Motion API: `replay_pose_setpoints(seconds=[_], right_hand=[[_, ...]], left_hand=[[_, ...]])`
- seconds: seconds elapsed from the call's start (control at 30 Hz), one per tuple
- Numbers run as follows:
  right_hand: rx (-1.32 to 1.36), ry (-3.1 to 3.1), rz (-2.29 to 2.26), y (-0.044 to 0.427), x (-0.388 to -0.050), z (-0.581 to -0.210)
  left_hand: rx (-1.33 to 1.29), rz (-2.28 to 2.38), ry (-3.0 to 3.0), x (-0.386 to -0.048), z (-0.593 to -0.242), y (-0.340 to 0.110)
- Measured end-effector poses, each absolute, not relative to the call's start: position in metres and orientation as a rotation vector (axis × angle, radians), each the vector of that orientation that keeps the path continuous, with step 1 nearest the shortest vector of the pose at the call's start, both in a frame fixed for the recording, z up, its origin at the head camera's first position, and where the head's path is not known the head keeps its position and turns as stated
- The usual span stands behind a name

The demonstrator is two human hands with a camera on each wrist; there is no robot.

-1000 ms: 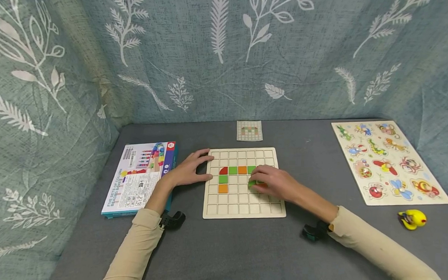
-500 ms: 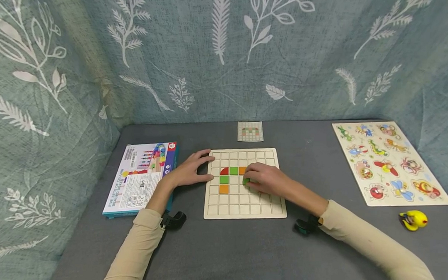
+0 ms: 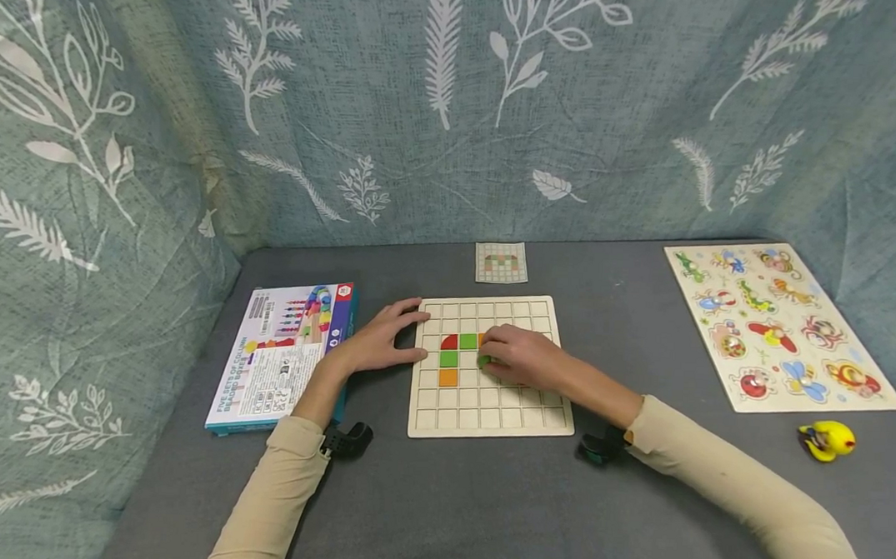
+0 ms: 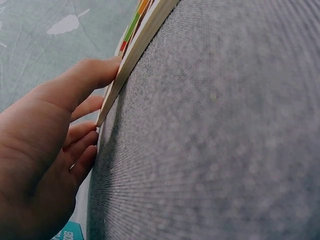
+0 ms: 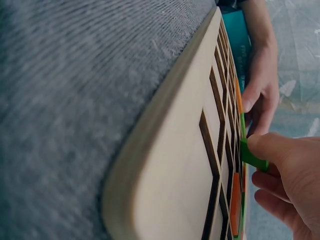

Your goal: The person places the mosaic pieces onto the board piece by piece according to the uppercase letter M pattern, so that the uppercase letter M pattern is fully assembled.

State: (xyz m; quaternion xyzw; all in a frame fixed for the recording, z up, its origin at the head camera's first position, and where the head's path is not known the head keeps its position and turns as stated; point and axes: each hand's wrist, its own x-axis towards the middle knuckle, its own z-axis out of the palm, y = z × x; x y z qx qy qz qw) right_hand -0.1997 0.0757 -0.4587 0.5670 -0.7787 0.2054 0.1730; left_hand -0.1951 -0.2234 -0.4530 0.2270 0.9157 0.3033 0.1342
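A wooden grid board (image 3: 490,419) lies flat with coloured tiles set in its squares. Its left edge is touched by my left hand (image 3: 373,343), whose thumb and fingers are spread along it. My right hand (image 3: 525,358) pinches a green tile (image 5: 254,156) between thumb and fingers, over the middle of the board. On the left part sit a red rounded tile (image 3: 449,342), a green square (image 3: 449,359) and an orange square (image 3: 449,378). The right hand hides part of the tile row in the head view; an orange tile (image 5: 235,200) shows below it in the right wrist view.
Behind the board lies a small pattern card (image 3: 501,263). A beaded-boxes toy carton (image 3: 279,355) is at the left. On the right are an insect puzzle board (image 3: 780,327) and a yellow toy duck (image 3: 827,439). A patterned curtain (image 3: 454,146) hangs behind the table.
My right hand has shifted left across the board with the green tile, now covering most of the orange tile in the upper row. The left hand stays at the board's edge.
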Motion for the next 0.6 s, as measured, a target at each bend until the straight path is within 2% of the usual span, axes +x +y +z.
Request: replay_pose_setpoints(seconds=[0.6], right_hand=[[1.608,-2.312,0.569,0.0778,-0.1983,-0.4581]], left_hand=[[0.656,0.869,2.660,-0.1942,-0.4537,-0.2232]])
